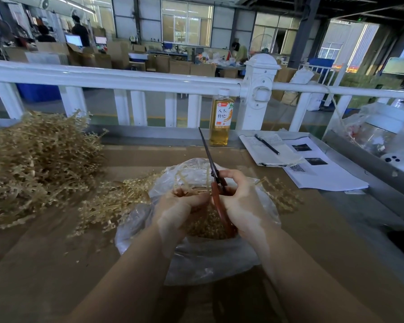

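Note:
My right hand grips red-handled scissors, their dark blades closed and pointing up and away. My left hand pinches a golden plastic sprig right beside the scissor handles. Both hands hover over an open clear plastic bag that holds small golden cut pieces. A loose bunch of golden sprigs lies just left of the bag.
A big heap of golden sprigs fills the left of the cardboard-covered table. A tea bottle stands at the back by a white railing. A notebook with a pen and printed sheets lie at right.

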The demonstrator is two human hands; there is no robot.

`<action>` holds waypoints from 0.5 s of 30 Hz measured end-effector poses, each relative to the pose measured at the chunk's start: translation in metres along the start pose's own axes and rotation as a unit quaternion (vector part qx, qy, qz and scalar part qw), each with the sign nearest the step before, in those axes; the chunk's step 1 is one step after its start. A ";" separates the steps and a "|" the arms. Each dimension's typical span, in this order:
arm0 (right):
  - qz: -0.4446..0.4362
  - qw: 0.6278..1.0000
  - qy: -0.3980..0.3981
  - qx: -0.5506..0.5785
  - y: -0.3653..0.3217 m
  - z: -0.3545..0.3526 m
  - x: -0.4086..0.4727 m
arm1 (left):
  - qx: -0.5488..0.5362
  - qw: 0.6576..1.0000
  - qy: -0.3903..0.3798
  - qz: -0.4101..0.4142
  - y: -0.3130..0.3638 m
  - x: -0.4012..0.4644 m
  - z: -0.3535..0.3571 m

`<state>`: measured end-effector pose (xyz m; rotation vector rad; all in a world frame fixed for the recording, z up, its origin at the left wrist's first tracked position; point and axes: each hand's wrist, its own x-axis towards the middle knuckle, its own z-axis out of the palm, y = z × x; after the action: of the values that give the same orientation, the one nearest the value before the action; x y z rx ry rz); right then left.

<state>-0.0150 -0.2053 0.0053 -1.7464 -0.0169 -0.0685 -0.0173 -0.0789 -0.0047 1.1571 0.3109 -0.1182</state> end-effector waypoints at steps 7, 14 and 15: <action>-0.080 0.987 -0.006 -0.137 0.012 -0.004 0.002 | -0.157 0.987 0.028 -0.016 -0.006 0.013 -0.007; -0.124 0.945 -0.011 -0.301 0.025 -0.013 -0.008 | -0.189 0.982 0.021 -0.018 -0.012 0.023 -0.010; -0.115 0.944 -0.013 -0.308 0.027 -0.014 -0.009 | -0.188 0.982 0.023 -0.020 -0.012 0.024 -0.010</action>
<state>-0.0235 -0.2232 -0.0191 -2.3670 -0.2407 -0.2434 0.0003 -0.0726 -0.0260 0.7794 0.3792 -0.0642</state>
